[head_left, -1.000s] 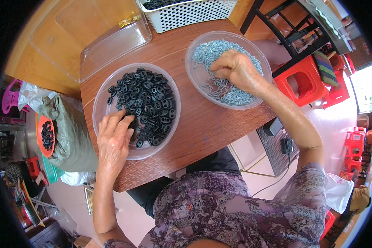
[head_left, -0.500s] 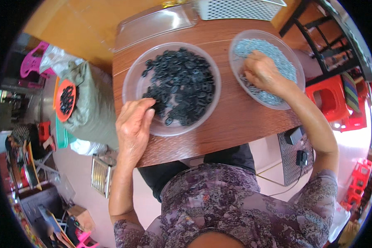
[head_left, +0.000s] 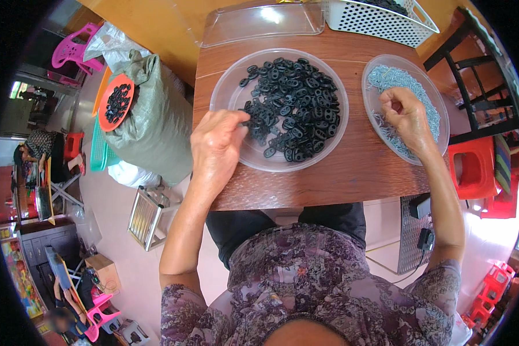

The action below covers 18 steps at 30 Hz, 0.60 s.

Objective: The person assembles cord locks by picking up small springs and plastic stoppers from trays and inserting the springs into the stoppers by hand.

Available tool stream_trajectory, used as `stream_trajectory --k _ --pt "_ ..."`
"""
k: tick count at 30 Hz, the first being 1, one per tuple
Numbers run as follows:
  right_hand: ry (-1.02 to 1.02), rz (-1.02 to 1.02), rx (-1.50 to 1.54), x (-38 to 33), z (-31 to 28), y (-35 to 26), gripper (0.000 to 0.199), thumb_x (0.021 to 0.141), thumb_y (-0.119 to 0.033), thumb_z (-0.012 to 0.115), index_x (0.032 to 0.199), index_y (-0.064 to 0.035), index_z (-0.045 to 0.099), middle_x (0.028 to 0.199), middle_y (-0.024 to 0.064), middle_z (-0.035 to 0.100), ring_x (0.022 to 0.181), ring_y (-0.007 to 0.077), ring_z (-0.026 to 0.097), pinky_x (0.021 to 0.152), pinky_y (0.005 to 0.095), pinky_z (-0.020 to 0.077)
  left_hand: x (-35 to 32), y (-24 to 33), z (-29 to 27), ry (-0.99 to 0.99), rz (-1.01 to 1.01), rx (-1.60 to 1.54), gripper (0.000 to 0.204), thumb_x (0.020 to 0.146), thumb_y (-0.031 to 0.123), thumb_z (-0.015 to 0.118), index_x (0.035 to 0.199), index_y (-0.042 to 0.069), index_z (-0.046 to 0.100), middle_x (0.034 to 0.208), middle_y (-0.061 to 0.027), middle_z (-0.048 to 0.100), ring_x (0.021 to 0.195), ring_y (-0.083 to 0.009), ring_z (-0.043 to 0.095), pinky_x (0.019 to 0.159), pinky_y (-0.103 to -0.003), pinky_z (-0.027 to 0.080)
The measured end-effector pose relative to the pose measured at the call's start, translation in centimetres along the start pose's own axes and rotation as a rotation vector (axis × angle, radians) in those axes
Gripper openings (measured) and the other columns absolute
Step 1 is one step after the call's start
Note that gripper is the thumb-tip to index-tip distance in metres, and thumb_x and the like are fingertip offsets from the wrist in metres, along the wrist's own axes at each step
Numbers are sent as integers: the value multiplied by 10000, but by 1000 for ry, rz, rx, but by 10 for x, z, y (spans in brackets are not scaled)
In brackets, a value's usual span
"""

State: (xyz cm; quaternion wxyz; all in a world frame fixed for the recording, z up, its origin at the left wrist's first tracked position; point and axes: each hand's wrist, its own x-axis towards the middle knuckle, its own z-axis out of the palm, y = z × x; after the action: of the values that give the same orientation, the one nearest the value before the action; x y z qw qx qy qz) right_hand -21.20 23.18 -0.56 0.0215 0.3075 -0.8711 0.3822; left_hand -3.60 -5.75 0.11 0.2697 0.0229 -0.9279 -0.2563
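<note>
A round clear plastic bowl [head_left: 224, 124] holds a heap of small black oval pieces [head_left: 305, 95] with two holes each. My left hand [head_left: 218, 144] reaches over its left rim, thumb and fingers pinched together at the edge of the heap; what they grip is hidden. On the right, a second clear bowl [head_left: 443, 112] holds many thin silvery screw-like pins [head_left: 395, 75]. Above these pins my right hand [head_left: 408, 118] is closed with its fingers curled in, and anything inside them cannot be made out.
Both bowls stand on a wooden table [head_left: 352, 181]. Behind them are a clear tray lid [head_left: 265, 23] and a white perforated basket [head_left: 380, 20]. At left, an orange-red plate [head_left: 111, 115] of black pieces rests against a green sack [head_left: 155, 115]. Red stools [head_left: 473, 167] stand at right.
The view has shifted, so the table sits farther right. My left hand stays at the black pieces. My right hand stays closed over the pins, its wrist turned slightly.
</note>
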Motion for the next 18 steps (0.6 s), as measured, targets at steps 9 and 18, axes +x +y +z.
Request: stream_trajectory --k 9,18 --pt "69 -52 165 -14 8 -28 139 714 11 638 847 -29 633 728 20 542 702 130 496 631 250 407 21 -8 18 -239 119 263 192 667 67 663 844 31 598 782 -128 593 786 -320 567 696 -406 439" --pt "-24 -180 125 -26 12 -47 124 732 38 632 848 -6 622 783 24 547 724 107 490 651 220 398 8 6 6 -276 103 0 145 667 6 650 807 16 612 723 -123 583 740 -304 588 663 -362 463"
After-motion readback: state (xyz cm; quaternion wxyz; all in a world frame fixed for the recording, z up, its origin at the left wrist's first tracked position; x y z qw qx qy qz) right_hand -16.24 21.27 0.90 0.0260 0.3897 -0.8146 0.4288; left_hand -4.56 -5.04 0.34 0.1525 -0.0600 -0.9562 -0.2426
